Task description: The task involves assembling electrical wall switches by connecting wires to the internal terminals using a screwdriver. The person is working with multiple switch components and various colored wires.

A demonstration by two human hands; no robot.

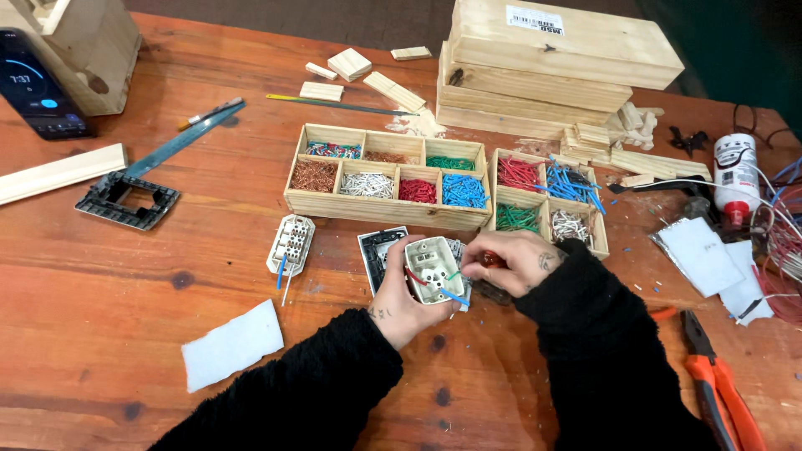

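Black sleeves [334,392] lie nearest. Left hand [399,296] fingers clamp the small white socket module [432,269] by its sides, above the desk's [109,317] near middle; right hand [510,259] fingers pinch a red-handled tool [491,260]. The module looks light, rigid, its wires [451,294] delicate.

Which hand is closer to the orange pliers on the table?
Right. The right hand is up-left of the orange pliers; the left hand, holding the white socket module, is farther left.
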